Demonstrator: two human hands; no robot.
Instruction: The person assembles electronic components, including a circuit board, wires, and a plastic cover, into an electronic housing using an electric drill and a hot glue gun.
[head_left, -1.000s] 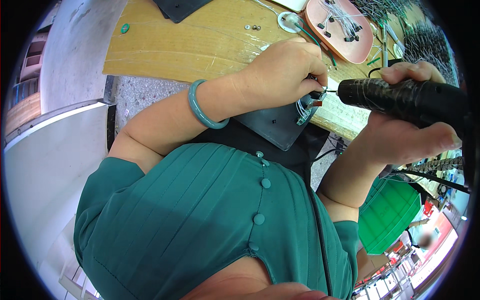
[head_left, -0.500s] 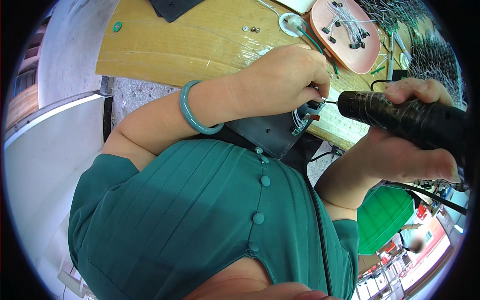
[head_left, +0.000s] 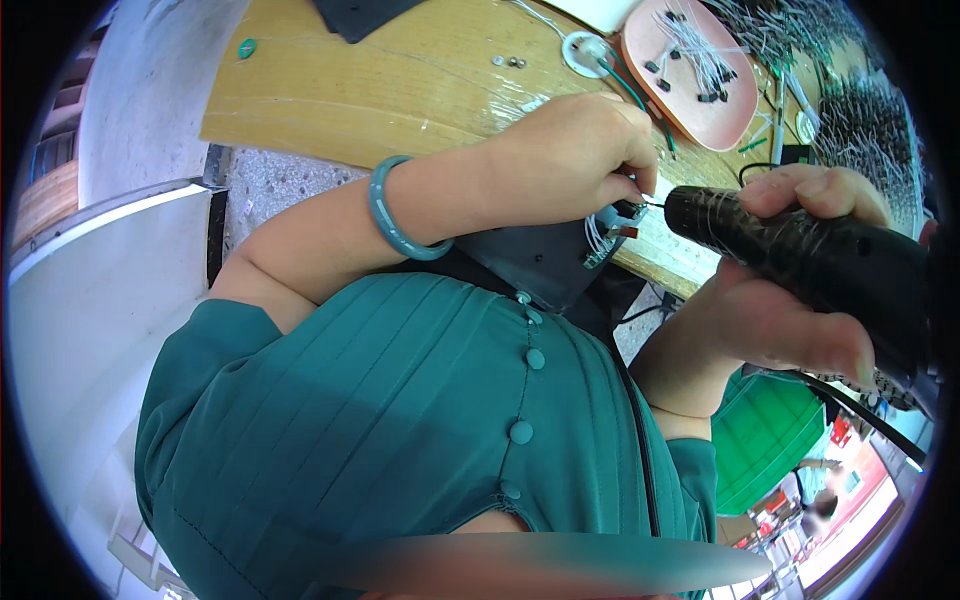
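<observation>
My right hand [head_left: 775, 325] is wrapped around a black electric screwdriver [head_left: 815, 255], with clear tape around its front end. Its thin bit points left, at the fingertips of my left hand [head_left: 580, 150]. Those fingertips are pinched together at a small dark part by the edge of a black panel [head_left: 530, 262]. What exactly they grip is hidden behind the fingers. White wires and a small circuit board [head_left: 597, 250] with a red piece sit at the panel's edge, just below the left fingers. Whether the bit touches a screw is too small to tell.
Beyond my hands, a pink tray [head_left: 735, 125] holds white wires with black connectors. Beside it are a round white piece [head_left: 588, 55] with a green wire and a few small metal parts [head_left: 515, 62]. Wire bundles [head_left: 870, 125] pile up at the far right. A green bin [head_left: 765, 440] stands lower right.
The screwdriver and my right hand have shifted slightly left, closer to my left fingertips. My left hand keeps its pinch at the panel edge. The view has tilted a little.
</observation>
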